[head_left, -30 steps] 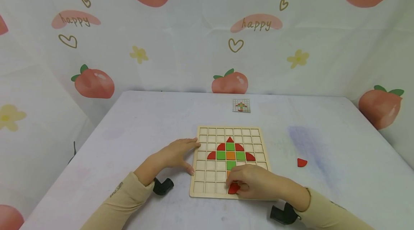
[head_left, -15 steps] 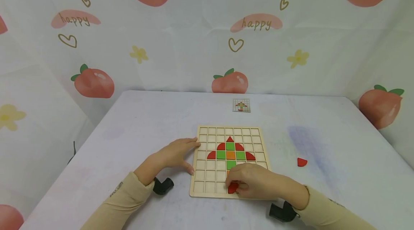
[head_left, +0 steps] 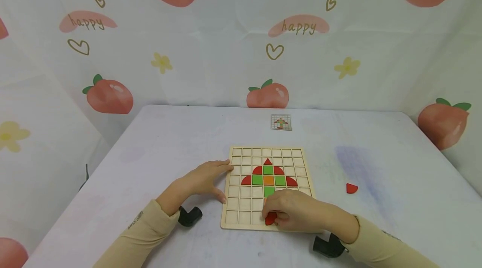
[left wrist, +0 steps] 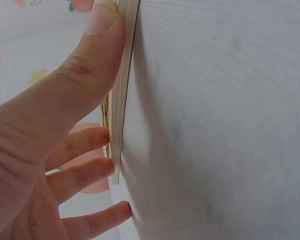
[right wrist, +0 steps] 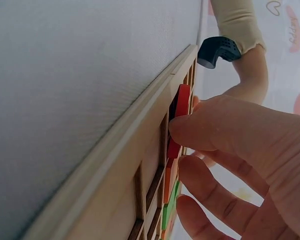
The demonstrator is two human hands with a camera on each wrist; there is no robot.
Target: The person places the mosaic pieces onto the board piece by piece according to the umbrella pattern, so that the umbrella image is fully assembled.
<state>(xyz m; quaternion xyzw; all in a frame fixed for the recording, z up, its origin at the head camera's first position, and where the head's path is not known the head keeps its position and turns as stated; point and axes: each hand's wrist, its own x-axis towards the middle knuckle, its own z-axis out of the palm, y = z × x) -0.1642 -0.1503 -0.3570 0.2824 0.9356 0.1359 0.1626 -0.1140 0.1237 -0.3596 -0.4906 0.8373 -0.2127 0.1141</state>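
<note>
A wooden grid board lies on the table, with red, green and orange pieces set in an arrow-like pattern. My left hand rests along the board's left edge, thumb and fingers spread; the left wrist view has its thumb against the board's side. My right hand pinches a red quarter-round piece at a cell in the bottom row. In the right wrist view that red piece stands tilted, partly out of the cell, with the thumb on it. An orange piece just above is mostly hidden by the fingers.
Another red quarter-round piece lies on the table right of the board. A small pattern card lies behind the board. Black wrist devices sit under both forearms. A printed cloth hangs behind the table.
The right hand has shifted very slightly left with the red piece, and a little less of the piece shows. The left hand and board have stayed put.
</note>
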